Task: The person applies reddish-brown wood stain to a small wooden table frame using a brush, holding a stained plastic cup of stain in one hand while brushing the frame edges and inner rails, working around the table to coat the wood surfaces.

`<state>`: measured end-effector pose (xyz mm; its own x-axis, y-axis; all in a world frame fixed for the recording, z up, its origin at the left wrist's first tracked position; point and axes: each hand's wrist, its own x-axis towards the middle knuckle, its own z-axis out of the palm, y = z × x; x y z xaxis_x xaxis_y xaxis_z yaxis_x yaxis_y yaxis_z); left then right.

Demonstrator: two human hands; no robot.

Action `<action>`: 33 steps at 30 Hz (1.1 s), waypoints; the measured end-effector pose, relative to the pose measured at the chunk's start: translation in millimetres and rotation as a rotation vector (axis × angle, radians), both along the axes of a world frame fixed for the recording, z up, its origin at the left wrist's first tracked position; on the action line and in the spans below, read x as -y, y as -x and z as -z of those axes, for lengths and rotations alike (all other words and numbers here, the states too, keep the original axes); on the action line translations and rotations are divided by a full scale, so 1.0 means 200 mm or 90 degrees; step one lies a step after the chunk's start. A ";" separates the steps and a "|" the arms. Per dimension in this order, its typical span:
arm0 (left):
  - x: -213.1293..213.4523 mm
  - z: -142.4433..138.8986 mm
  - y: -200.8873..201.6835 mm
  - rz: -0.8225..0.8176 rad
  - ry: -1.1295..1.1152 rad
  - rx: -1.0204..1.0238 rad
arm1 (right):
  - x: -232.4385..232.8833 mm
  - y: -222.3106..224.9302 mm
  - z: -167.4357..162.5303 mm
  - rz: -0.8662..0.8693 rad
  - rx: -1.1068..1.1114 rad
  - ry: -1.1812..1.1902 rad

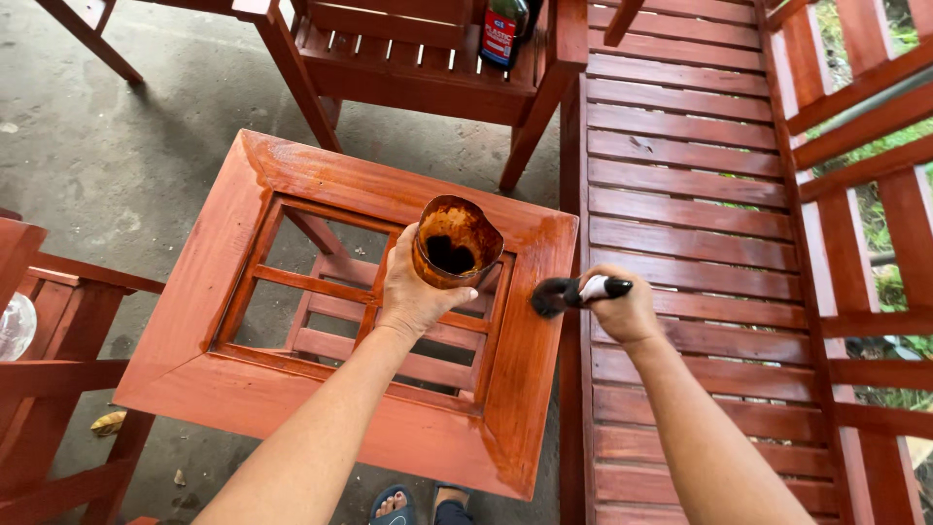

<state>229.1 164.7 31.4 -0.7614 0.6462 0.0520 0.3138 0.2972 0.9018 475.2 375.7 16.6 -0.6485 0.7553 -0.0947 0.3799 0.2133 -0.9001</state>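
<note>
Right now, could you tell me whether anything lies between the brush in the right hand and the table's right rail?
Nothing visible does. The right hand holds the brush with its bristles at the table frame; the left hand holds the cup further left, over the opening.

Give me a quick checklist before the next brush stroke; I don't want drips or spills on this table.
1. Cup held firmly in left hand: ok.
2. Cup upright: not ok, it tilts toward the camera.
3. Stain left in cup: ok, a dark pool shows at the bottom.
4. Brush gripped in right hand: ok.
5. Bristles loaded: cannot tell, they only look dark.
6. Table top coated evenly: cannot tell; the right rail looks glossy and wet.
</note>
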 end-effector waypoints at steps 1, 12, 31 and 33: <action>-0.01 0.01 0.02 -0.002 -0.002 0.004 | -0.05 0.03 0.01 0.004 0.007 -0.015; 0.02 0.08 0.10 -0.057 0.001 0.009 | -0.23 0.21 -0.07 0.092 -0.008 -0.306; 0.12 -0.07 -0.20 0.063 0.003 0.029 | 0.61 -0.31 -0.15 -0.008 0.088 -0.255; 0.14 -0.07 -0.22 0.074 -0.003 0.033 | 0.71 -0.35 -0.17 -0.007 0.101 -0.243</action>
<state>274.0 137.6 45.1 -0.6835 0.7297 0.0177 0.2984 0.2572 0.9191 545.3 234.6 50.0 -0.6565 0.7488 0.0915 0.5034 0.5252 -0.6861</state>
